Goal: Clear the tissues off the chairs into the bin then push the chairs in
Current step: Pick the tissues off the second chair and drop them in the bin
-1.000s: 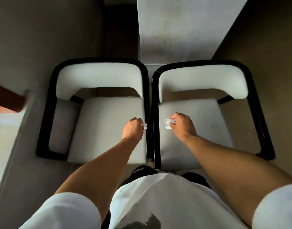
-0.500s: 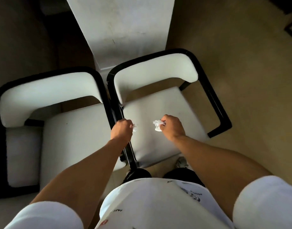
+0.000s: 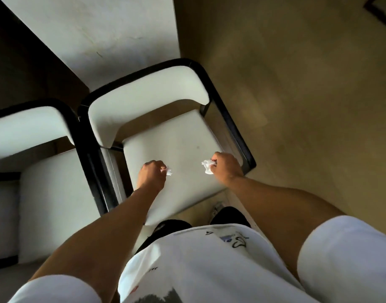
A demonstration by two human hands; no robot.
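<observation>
Two white-cushioned chairs with black frames stand side by side below me: the left chair (image 3: pixel 48 193) and the right chair (image 3: pixel 179 136). My left hand (image 3: pixel 151 174) is closed around a small crumpled white tissue (image 3: pixel 169 171) above the right chair's seat. My right hand (image 3: pixel 226 169) grips a second crumpled tissue (image 3: pixel 207 167) over the same seat, near its right edge. Both seats look bare. No bin is in view.
A white table top (image 3: pixel 104 31) runs away from the chair backs at the top. Tan floor (image 3: pixel 308 106) spreads to the right. A dark frame corner (image 3: pixel 382 12) shows at the top right. My white shirt and dark shoes fill the bottom.
The view has swung to the right, so the chairs slid left in the frame. Both hands, each holding its tissue, have moved rightward and are now over the right chair.
</observation>
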